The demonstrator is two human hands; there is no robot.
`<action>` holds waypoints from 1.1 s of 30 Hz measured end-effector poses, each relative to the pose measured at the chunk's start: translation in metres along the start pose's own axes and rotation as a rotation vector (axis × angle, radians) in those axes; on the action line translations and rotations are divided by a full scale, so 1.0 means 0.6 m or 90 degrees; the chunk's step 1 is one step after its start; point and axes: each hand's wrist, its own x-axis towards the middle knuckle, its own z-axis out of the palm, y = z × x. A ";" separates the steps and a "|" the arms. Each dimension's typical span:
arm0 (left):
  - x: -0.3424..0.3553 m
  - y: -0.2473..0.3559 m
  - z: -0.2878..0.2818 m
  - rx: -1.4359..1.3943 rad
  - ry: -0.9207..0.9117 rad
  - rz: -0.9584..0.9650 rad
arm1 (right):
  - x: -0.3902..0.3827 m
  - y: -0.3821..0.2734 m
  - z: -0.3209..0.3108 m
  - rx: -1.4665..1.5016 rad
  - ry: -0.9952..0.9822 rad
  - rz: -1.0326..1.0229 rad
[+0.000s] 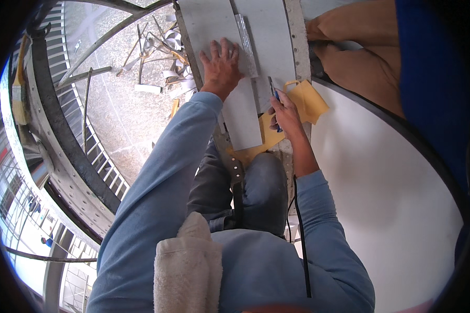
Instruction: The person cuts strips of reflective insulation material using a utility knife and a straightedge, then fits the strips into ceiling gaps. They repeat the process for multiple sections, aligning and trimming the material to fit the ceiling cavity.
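My left hand (221, 69) lies flat with its fingers spread on a light grey board strip (240, 122), pressing near its left edge. Right beside its fingertips is a shiny metal straightedge (247, 47), lying lengthwise along the strip. My right hand (286, 116) is closed around a slim blue-handled utility knife (277, 95), its thin tip pointing away from me. A yellow sheet (307, 100), partly folded, lies under and beside that hand and runs below the strip's near end. A wider pale board (274, 36) lies to the right of the straightedge.
The boards rest on a narrow metal plank (298, 47) with holes. Offcuts and thin strips (180, 78) litter the floor at left. A curved metal frame (70, 141) with a hanging brush (20, 104) stands far left. Another person's brown-trousered legs (360, 36) are at upper right.
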 end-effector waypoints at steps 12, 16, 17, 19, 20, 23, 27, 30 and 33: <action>0.002 0.001 0.000 0.010 0.011 -0.011 | 0.131 -0.165 0.120 -0.393 0.138 -0.305; 0.001 0.001 -0.002 -0.028 0.011 -0.008 | 0.171 -0.224 0.140 -0.426 0.175 -0.355; 0.000 0.001 -0.001 -0.032 0.012 -0.006 | 0.178 -0.232 0.141 -0.429 0.174 -0.363; -0.001 0.001 0.000 -0.029 0.007 -0.005 | 0.191 -0.246 0.143 -0.441 0.170 -0.350; -0.001 0.000 0.001 -0.024 0.004 -0.005 | 0.195 -0.250 0.144 -0.445 0.162 -0.346; -0.001 0.000 0.003 -0.025 -0.007 -0.006 | 0.202 -0.262 0.149 -0.448 0.140 -0.326; 0.000 0.001 0.003 -0.026 -0.016 -0.011 | 0.206 -0.274 0.154 -0.438 0.164 -0.295; 0.001 0.001 0.003 -0.020 -0.023 -0.017 | 0.211 -0.279 0.152 -0.466 0.140 -0.284; 0.001 -0.001 0.005 -0.016 -0.010 -0.010 | 0.214 -0.280 0.148 -0.494 0.120 -0.275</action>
